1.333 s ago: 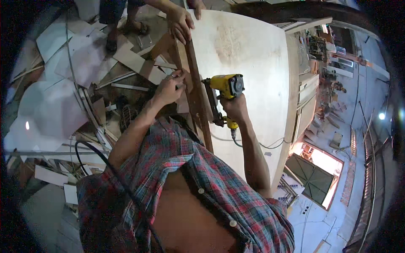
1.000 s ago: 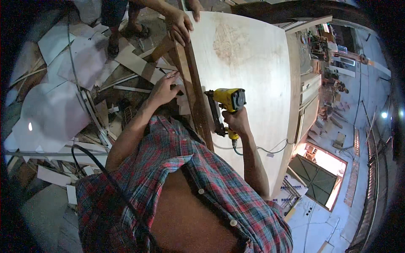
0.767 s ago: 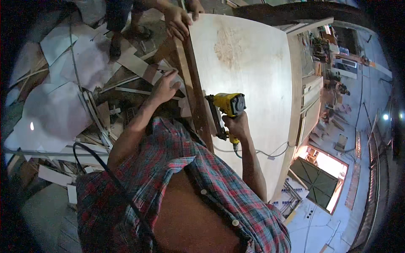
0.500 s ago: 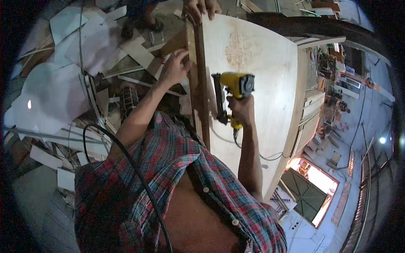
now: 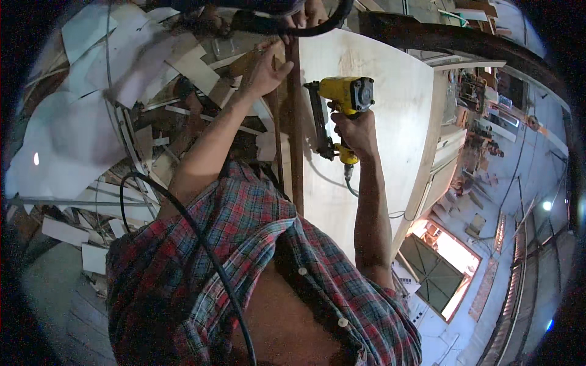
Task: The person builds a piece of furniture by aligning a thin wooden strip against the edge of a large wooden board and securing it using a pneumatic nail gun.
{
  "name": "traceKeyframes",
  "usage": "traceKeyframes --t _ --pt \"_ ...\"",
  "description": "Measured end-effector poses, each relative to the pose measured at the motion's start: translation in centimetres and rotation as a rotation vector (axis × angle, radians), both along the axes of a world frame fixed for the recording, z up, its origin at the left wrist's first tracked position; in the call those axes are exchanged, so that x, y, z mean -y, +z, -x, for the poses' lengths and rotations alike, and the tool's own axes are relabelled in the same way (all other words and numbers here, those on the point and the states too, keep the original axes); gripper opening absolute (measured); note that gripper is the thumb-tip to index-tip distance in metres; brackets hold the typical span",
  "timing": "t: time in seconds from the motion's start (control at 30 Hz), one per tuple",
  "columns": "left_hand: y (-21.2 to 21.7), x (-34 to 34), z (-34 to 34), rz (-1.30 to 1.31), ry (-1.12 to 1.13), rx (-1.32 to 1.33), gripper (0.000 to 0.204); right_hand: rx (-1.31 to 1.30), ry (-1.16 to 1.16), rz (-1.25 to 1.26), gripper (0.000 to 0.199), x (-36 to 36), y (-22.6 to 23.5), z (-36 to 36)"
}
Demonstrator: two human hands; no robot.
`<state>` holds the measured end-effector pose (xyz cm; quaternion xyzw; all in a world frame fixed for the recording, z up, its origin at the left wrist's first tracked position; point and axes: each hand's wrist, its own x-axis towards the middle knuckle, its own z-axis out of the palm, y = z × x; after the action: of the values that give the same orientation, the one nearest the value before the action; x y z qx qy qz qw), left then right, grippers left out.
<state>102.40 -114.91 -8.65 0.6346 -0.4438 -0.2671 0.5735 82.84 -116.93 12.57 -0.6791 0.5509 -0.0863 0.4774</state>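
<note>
My right hand (image 5: 357, 131) is wrapped round the grip of a yellow and black pneumatic nail gun (image 5: 342, 91). Its nose points left, toward the dark brown wooden edge strip (image 5: 295, 128) along a pale wooden panel (image 5: 390, 104). At the strip's left side is my left hand (image 5: 267, 73), thumb on one side and fingers on the other, closed round the edge near its far end. An air hose (image 5: 351, 186) runs from the bottom of the nail gun. Another person's hand (image 5: 312, 13) rests at the panel's far end, partly hidden.
Wood offcuts and pale sheets (image 5: 67, 131) litter the floor at left. A black hose (image 5: 201, 244) passes in front of my shirt. At the top, a thick dark curved band (image 5: 293, 27) hides part of the view. A bright doorway (image 5: 436, 262) lies at lower right.
The nail gun in my right hand has moved farther away along the panel. My left hand has moved away from me too, up to the strip's far end. A dark band has entered at the top.
</note>
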Motion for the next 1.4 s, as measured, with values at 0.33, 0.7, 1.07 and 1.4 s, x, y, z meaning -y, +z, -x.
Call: traceKeyframes --t 0.33,0.7,1.07,1.4 --pt "2.4 2.6 0.9 0.11 0.081 -0.103 0.094 -0.094 -0.021 -0.056 0.025 0.5 -0.1 0.3" --pt "0.0 3.8 1.7 0.039 0.054 -0.16 0.098 -0.082 0.046 -0.023 0.024 0.7 -0.1 0.6" --pt "1.5 3.2 0.3 -0.044 0.003 -0.157 0.106 -0.156 0.005 -0.021 0.022 0.2 -0.3 0.4" --pt "-1.9 4.2 1.6 -0.004 0.055 -0.183 0.1 -0.226 0.054 0.0 0.019 1.0 -0.2 0.2"
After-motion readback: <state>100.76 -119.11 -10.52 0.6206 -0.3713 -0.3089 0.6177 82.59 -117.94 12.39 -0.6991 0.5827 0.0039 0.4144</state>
